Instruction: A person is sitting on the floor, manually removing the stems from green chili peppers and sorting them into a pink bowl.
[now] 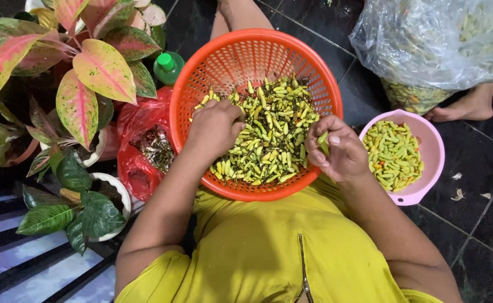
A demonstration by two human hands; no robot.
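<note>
An orange perforated basket [224, 62] rests on my lap, filled with small yellow-green chilies [274, 129] that still carry stems. My left hand [213, 129] lies knuckles-up on the pile at the basket's left side, fingers curled into the chilies. My right hand [339, 148] hovers over the basket's right rim, fingers pinched on a single green chili [323, 138]. A pink bowl [431, 148] to the right holds stemless chilies [393, 154].
A red plastic bag [140, 129] with dark stems lies left of the basket. Potted plants with pink-green leaves [89, 73] crowd the left. A clear plastic sack of chilies [437, 45] sits at top right, another person's foot [465, 106] beside it. Dark tiled floor.
</note>
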